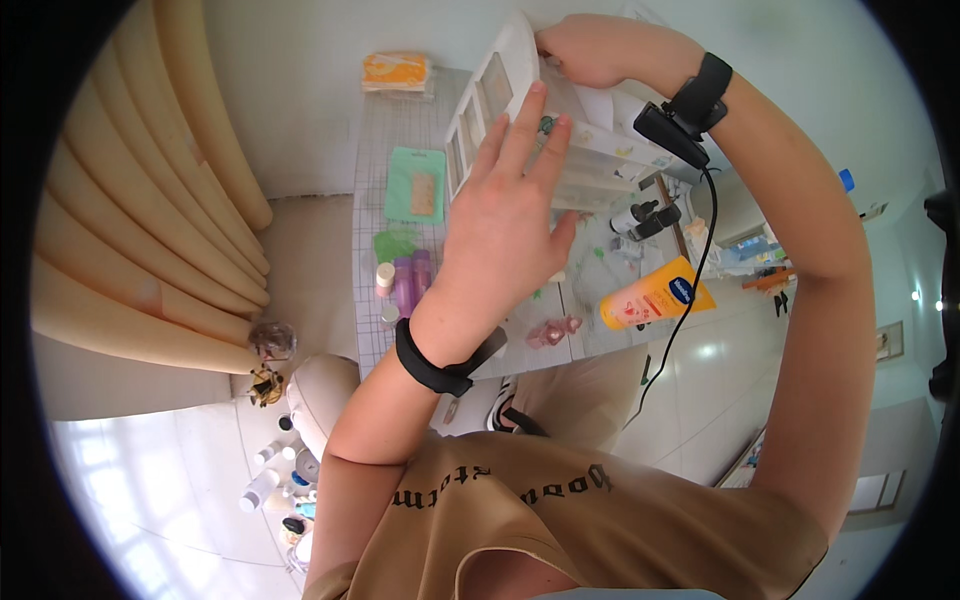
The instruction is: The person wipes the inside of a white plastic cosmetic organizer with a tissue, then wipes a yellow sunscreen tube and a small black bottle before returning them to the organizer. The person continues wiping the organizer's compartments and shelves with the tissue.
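Observation:
A white storage box (517, 70) with framed windows and clear, see-through sides stands tilted on the table. My left hand (495, 225) lies over its near side, fingers stretched and spread, the fingertips against the box. At the box's far top edge is my right hand (592, 48), its fingers curled in at the rim; the fingertips are partly hidden. Some small dark green item (546, 124) shows between my left fingers. Black bands sit on both wrists, and a cable hangs from the right one.
On the table (372, 180) are a mint-green packet (402, 190), purple bottles (404, 285), a yellow squeeze tube (650, 297), a pink translucent item (553, 332), dark-capped bottles (650, 218) and an orange-and-white packet (396, 72). Beige curtains (150, 200) hang at left; several bottles (262, 490) stand on the floor.

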### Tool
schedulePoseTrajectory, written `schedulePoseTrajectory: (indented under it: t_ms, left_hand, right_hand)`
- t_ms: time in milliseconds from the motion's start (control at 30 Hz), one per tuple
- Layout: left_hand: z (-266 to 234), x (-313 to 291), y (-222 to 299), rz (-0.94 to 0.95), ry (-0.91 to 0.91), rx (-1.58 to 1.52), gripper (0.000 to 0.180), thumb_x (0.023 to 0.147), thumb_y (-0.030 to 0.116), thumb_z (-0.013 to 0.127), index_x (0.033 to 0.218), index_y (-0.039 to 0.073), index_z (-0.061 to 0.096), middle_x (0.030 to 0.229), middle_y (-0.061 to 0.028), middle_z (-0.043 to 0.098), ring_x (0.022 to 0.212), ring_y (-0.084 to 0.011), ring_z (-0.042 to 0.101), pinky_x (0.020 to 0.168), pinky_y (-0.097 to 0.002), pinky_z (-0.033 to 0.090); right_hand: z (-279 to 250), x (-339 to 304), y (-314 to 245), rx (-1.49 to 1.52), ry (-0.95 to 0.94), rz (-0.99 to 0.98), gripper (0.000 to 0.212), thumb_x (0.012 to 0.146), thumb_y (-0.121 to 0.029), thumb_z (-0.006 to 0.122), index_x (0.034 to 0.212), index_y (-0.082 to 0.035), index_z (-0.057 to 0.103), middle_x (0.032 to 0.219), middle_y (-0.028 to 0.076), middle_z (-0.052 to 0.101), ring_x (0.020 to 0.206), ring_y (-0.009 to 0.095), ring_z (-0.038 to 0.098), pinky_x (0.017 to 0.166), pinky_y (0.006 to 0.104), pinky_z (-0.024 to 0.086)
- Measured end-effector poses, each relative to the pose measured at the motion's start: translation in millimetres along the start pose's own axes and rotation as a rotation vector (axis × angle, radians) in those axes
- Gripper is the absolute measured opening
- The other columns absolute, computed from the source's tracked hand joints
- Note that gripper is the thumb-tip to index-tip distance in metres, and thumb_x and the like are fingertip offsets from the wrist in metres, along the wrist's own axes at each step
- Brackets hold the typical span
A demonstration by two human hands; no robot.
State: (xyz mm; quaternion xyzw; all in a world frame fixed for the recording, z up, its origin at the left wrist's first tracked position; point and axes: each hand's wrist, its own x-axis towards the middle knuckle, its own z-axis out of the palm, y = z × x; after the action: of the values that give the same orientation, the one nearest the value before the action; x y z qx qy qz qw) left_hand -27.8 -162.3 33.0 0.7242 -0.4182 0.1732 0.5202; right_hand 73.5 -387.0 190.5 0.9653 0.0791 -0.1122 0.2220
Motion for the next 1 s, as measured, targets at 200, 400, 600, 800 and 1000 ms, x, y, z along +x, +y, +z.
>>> schedulePoseTrajectory:
  t_ms: [200,400,600,800,1000]
  left_hand:
    - [1,-1,0,-0.019,-0.008,0.016,0.085,0.081,0.011,0.09,0.162,0.006,0.061,0.185,-0.0132,0.035,0.152,-0.0457,0.056,0.116,-0.0495,0.058]
    - [1,-2,0,-0.019,0.0,0.019,0.084,0.082,0.012,0.09,0.161,0.006,0.062,0.186,-0.013,0.033,0.154,-0.0464,0.055,0.117,-0.0503,0.058]
    - [-7,-1,-5,0.009,-0.005,-0.103,0.083,0.084,0.012,0.09,0.161,0.004,0.062,0.185,-0.0158,0.036,0.155,-0.047,0.054,0.122,-0.0506,0.054]
    - [-41,2,9,0.032,0.134,-0.411,0.066,0.094,0.016,0.089,0.154,0.001,0.065,0.16,-0.0216,0.063,0.141,-0.0396,0.066,0.116,-0.0454,0.054]
    - [-48,-2,32,-0.284,-0.06,-1.358,0.032,0.111,0.019,0.076,0.135,-0.001,0.072,0.124,-0.006,0.078,0.11,-0.0097,0.071,0.099,-0.0301,0.056]
  right_hand:
    - [12,-2,-2,-0.148,0.081,0.009,0.023,0.095,-0.006,0.066,0.115,-0.003,0.079,0.101,0.022,0.081,0.097,0.047,0.077,0.083,0.0549,0.061]
    - [-2,-26,-26,-0.066,0.138,-0.048,0.013,0.09,-0.004,0.073,0.102,-0.003,0.078,0.091,0.018,0.08,0.092,0.043,0.076,0.08,0.0503,0.061]
    - [-47,-95,-25,0.359,0.194,-0.09,0.014,0.096,-0.006,0.075,0.109,-0.001,0.073,0.095,0.01,0.077,0.088,0.027,0.071,0.08,0.0409,0.057]
    - [-60,-177,-56,1.245,0.069,-0.033,0.02,0.116,-0.026,0.065,0.125,-0.012,0.076,0.11,-0.01,0.072,0.103,0.003,0.066,0.093,0.0285,0.055]
    - [-34,-211,-86,1.562,0.088,-0.071,0.023,0.118,-0.028,0.063,0.122,-0.009,0.074,0.117,-0.004,0.073,0.11,0.006,0.067,0.099,0.0294,0.055]
